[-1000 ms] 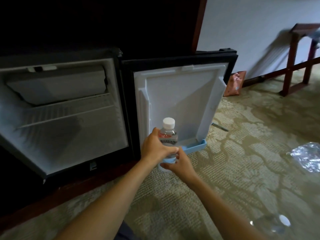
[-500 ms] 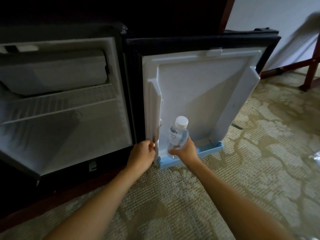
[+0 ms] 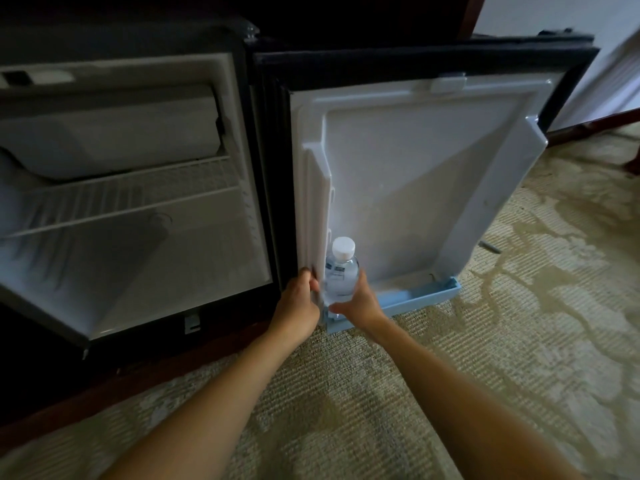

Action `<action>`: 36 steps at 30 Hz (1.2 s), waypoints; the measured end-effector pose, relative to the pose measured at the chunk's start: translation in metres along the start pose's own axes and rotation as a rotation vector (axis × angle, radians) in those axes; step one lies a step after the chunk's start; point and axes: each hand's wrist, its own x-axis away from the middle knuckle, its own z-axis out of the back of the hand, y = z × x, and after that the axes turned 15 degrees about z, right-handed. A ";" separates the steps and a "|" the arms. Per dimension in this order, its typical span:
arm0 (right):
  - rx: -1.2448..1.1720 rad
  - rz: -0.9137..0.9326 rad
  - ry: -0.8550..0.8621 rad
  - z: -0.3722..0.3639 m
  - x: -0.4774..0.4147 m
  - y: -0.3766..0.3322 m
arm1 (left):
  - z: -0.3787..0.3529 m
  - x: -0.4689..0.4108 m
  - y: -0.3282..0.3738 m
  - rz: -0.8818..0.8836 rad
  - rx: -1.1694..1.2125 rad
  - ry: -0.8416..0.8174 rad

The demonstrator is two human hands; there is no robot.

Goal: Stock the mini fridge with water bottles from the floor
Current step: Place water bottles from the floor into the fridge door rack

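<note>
The right hand [image 3: 360, 299] is wrapped around the bottle [image 3: 341, 275], upright at the door shelf [image 3: 415, 299]; the left hand [image 3: 299, 299] grips the door's edge beside it (steadying). The bottle should go straight down before release.

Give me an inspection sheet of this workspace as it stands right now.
Surface: patterned carpet, beige.
Job's things: water bottle, white cap, upright at the hinge end of the blue door tray; fridge open, wire shelf bare.
Clutter: small dark object on the carpet behind the door, too small to identify.
Grips: right hand wraps the bottle; left hand holds the door's inner edge.
Cables: nothing seen.
Surroundings: dark wood cabinet, white wall, a wooden furniture leg at right.
</note>
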 end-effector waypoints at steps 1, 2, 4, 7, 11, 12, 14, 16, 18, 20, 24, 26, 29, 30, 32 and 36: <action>0.006 -0.001 -0.015 0.001 0.002 0.001 | -0.001 0.002 0.000 0.002 -0.001 -0.003; 0.015 0.000 -0.028 0.002 0.002 0.002 | -0.001 0.003 0.000 0.005 0.001 -0.007; 0.036 0.005 -0.058 0.003 0.001 0.001 | -0.001 0.002 0.000 0.005 0.004 -0.017; 0.055 -0.015 -0.076 0.006 -0.001 -0.003 | 0.002 0.002 0.001 -0.004 -0.007 -0.029; 0.162 0.006 -0.032 0.009 0.014 -0.008 | 0.003 0.012 0.001 0.000 -0.084 -0.067; 0.182 0.015 -0.011 0.012 0.021 -0.012 | 0.003 0.014 0.001 0.011 -0.102 -0.073; 0.236 0.019 0.030 0.023 0.038 -0.020 | 0.002 0.021 0.003 0.036 -0.113 -0.068; 0.286 0.058 0.045 0.039 0.060 -0.026 | -0.001 0.031 0.007 0.058 -0.105 -0.061; 0.335 0.112 0.050 0.058 0.086 -0.031 | -0.006 0.046 0.012 0.078 -0.029 -0.091; 0.363 0.129 0.066 0.078 0.118 -0.033 | -0.014 0.065 0.016 0.088 0.077 -0.140; 0.332 0.126 0.157 0.114 0.183 -0.034 | -0.039 0.112 0.019 0.057 0.264 -0.207; 0.290 0.070 0.219 0.127 0.225 -0.027 | -0.059 0.148 0.011 0.071 0.291 -0.277; 0.320 0.004 0.203 0.135 0.289 -0.008 | -0.090 0.195 -0.009 0.064 0.248 -0.359; 0.338 -0.021 0.191 0.135 0.312 0.002 | -0.102 0.210 -0.018 0.064 0.224 -0.384; 0.358 -0.097 0.176 0.134 0.354 0.022 | -0.127 0.237 -0.033 0.074 0.183 -0.434; 0.395 -0.255 0.168 0.130 0.435 0.062 | -0.182 0.294 -0.063 0.053 -0.001 -0.548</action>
